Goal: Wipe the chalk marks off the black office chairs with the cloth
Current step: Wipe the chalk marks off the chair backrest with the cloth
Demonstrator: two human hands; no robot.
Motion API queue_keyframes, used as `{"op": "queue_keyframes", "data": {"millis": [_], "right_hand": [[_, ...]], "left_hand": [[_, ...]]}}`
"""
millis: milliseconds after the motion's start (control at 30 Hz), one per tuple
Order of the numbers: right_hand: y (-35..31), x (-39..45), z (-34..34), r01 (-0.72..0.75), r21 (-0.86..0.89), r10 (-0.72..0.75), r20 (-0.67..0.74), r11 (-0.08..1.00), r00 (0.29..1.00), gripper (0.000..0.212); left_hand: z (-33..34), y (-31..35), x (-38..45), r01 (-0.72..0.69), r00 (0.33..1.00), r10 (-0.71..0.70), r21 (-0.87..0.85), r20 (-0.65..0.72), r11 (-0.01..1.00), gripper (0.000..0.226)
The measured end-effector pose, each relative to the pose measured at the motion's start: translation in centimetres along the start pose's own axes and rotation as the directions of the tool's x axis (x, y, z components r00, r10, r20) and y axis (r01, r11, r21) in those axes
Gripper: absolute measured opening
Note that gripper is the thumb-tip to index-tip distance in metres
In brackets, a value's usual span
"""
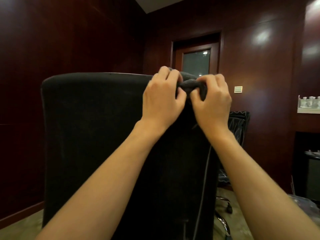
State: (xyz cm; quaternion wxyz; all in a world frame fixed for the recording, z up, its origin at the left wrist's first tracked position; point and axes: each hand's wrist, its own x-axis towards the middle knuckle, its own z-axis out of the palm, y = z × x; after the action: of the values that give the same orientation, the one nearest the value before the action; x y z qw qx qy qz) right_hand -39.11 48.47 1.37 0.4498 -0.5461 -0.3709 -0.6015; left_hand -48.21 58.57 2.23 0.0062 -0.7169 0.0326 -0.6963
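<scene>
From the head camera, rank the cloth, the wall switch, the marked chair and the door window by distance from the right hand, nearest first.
1. The cloth, gripped in the right hand itself, shared with the left hand.
2. The marked chair, just behind and to the right.
3. The wall switch, right, on the far wall.
4. The door window, above, set in the far wall; too close to call against the switch.

I see both hands raised at the top right corner of the near black chair (97, 135): my left hand (161, 99) and right hand (213, 104) pinch a bunched dark cloth (192, 84) between them. A second chair (239, 125), streaked with chalk lines, stands behind.
</scene>
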Motion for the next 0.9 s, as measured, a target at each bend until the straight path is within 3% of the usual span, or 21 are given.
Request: {"op": "queue_keyframes", "data": {"millis": [267,333,500,567,700,900], "right_hand": [[4.0,-11.7,-0.6,-0.067,-0.001,0.066,0.181,0.998,0.981,0.021],[4.7,-9.1,-1.4,-0.066,-0.006,0.066,0.176,0.998,0.982,0.02],[5.7,0.5,-2.9,-0.129,-0.019,0.129,-0.007,0.991,0.992,0.02],[6.4,1.6,-2.7,-0.159,-0.045,0.161,0.036,0.986,0.986,0.02],[7.5,0.3,-2.2,-0.243,0.138,0.222,0.15,0.96,0.963,0.018],[6.8,-0.1,-3.2,-0.28,0.237,0.246,0.162,0.93,0.956,0.02]], "left_hand": [[2.8,0.4,-9.7,-0.022,0.958,0.01,0.04,0.288,0.999,0.013],[3.3,1.1,-7.8,-0.04,0.968,0.033,0.023,0.249,0.999,0.014],[4.8,4.5,0.1,-0.096,0.991,0.092,0.038,0.097,0.995,0.016],[5.2,5.2,1.6,-0.098,0.989,0.09,0.067,0.114,0.993,0.016],[5.8,4.9,0.7,-0.14,0.982,0.12,0.135,0.147,0.981,0.017],[5.1,4.7,-0.9,-0.155,0.983,0.135,0.163,0.125,0.974,0.019]]}}
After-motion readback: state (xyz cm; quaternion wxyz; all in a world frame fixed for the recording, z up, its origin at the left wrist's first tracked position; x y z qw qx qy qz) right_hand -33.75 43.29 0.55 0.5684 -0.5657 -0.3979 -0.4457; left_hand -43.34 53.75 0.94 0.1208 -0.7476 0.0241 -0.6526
